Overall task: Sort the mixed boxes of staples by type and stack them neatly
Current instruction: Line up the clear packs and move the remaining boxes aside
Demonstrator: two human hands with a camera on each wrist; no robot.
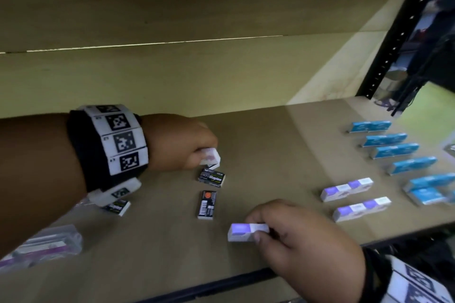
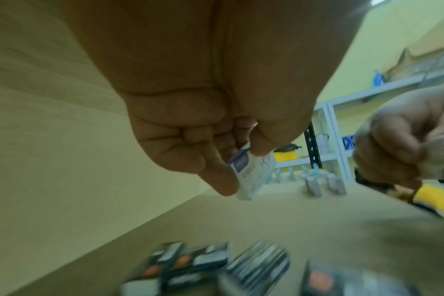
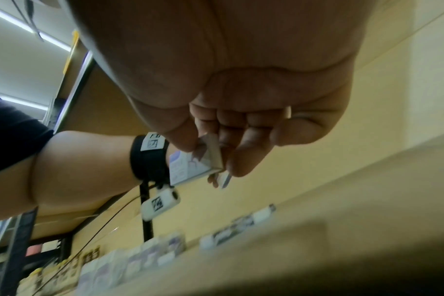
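My left hand (image 1: 197, 150) pinches a white-and-purple staple box (image 1: 210, 158) just above the shelf board, over a black staple box (image 1: 212, 178). The left wrist view shows that white-and-purple box (image 2: 251, 174) held between thumb and fingers. My right hand (image 1: 290, 229) grips another white-and-purple box (image 1: 246, 231) near the shelf's front edge; in the right wrist view that box (image 3: 190, 168) sits between thumb and forefinger. A second black box (image 1: 206, 204) lies between the hands. A third black box (image 1: 117, 207) peeks out under my left wrist.
Two rows of white-and-purple boxes (image 1: 347, 189) lie to the right. Several blue boxes (image 1: 391, 150) stand in a line beyond them. A clear bag with purple items (image 1: 46, 245) lies at the front left. The brown shelf board (image 1: 270, 145) ends at a black front rail (image 1: 209, 285).
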